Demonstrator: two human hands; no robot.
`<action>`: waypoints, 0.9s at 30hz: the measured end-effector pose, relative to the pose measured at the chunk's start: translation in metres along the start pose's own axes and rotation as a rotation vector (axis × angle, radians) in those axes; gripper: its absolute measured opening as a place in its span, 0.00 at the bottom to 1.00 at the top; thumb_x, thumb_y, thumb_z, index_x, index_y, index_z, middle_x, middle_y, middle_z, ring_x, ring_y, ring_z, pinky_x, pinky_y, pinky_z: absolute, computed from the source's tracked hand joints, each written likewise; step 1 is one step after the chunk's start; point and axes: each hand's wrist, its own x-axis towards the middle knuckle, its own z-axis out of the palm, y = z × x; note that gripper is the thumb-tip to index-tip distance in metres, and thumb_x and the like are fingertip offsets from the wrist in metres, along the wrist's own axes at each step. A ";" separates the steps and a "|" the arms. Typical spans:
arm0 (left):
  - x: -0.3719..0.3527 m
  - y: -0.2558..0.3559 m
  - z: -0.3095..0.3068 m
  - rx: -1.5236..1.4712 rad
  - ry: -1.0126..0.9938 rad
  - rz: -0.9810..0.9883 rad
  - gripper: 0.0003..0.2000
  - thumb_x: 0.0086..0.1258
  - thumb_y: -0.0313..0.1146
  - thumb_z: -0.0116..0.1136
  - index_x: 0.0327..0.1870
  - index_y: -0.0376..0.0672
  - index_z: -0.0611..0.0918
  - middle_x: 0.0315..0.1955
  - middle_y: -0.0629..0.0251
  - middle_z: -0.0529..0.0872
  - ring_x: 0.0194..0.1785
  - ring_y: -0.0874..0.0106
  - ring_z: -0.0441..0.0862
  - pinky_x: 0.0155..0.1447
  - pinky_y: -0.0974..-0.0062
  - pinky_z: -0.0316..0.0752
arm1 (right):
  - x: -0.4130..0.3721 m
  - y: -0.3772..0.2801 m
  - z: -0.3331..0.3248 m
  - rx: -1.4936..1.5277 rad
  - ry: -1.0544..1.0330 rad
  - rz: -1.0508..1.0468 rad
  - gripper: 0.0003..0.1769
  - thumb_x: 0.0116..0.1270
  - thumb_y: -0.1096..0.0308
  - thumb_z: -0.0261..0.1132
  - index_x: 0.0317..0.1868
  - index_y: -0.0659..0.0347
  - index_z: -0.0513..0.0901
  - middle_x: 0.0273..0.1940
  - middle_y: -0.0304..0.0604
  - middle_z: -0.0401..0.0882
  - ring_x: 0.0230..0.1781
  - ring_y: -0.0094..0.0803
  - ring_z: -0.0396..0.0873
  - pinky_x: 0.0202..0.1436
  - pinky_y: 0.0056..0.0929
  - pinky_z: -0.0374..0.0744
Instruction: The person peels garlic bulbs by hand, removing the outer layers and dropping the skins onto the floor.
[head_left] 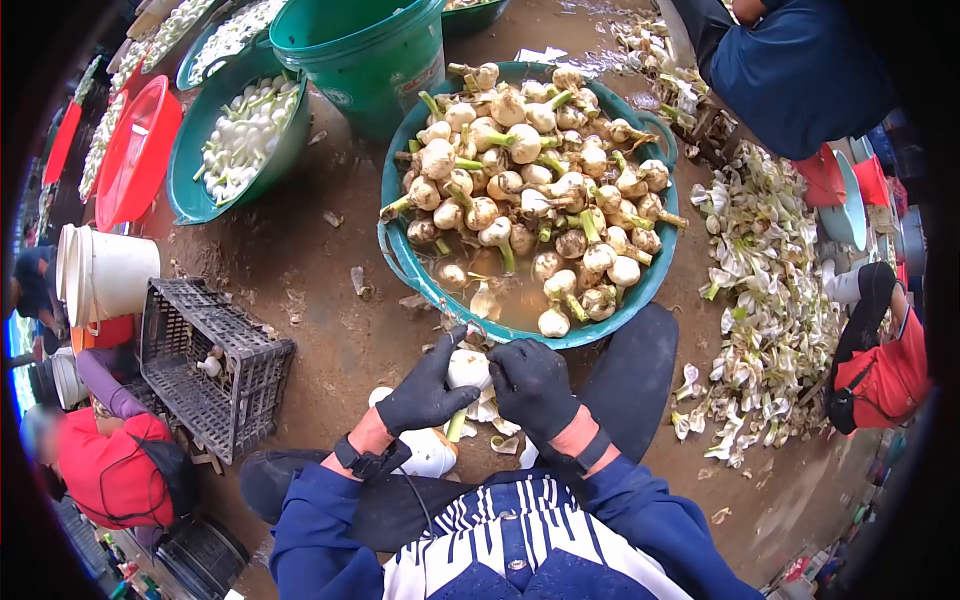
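Note:
A white garlic bulb (468,369) with a green stem pointing down toward my lap is between my two black-gloved hands. My left hand (428,388) closes round its left side and stem. My right hand (535,386) has its fingers curled against the bulb's right side; whether they also pinch a bit of skin or a small blade is hidden. Just beyond my hands stands a green tub (440,290) of murky water, heaped with soiled, stemmed garlic bulbs (522,143). Beneath my hands lie pale peelings (484,408) and a white container (428,455), partly covered by my arm.
A black crate (215,362) lies tipped at left, near white buckets (112,270). Behind are a green basin (182,195) with cleaned bulbs, a tall green bucket (360,60) and a red basin (135,150). Garlic skins (765,310) pile at right. Other people sit on both sides.

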 end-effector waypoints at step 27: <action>0.002 0.013 0.003 0.298 0.177 0.028 0.41 0.47 0.28 0.62 0.66 0.27 0.58 0.58 0.35 0.69 0.63 0.48 0.69 0.64 0.63 0.67 | -0.001 -0.013 0.017 0.309 0.155 0.086 0.12 0.49 0.76 0.69 0.37 0.62 0.82 0.35 0.46 0.79 0.35 0.42 0.79 0.36 0.35 0.77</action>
